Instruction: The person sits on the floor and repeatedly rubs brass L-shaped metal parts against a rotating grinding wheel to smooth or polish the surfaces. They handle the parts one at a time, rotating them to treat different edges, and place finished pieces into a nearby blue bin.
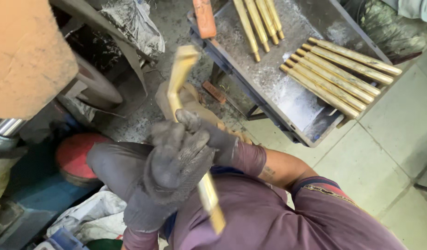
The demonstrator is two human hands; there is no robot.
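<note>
Long pale-yellow wooden stick (pixel 185 78), motion-blurred, held upright-tilted in front of torso, left of grey metal worktop (pixel 273 88). Left hand (pixel 176 162), in worn grey knit glove, clenched around stick's middle. Right hand (pixel 209 134), also grey-gloved, grasping same stick just above and behind left, touching it. Lower end of stick protruding below left hand, over purple shirt (pixel 269 217). Row of similar tan wooden sticks (pixel 338 76) lying side by side on worktop's far right edge; second bunch (pixel 260 21) at its top. Red round disc (pixel 74 155) well left of worktop.
</note>
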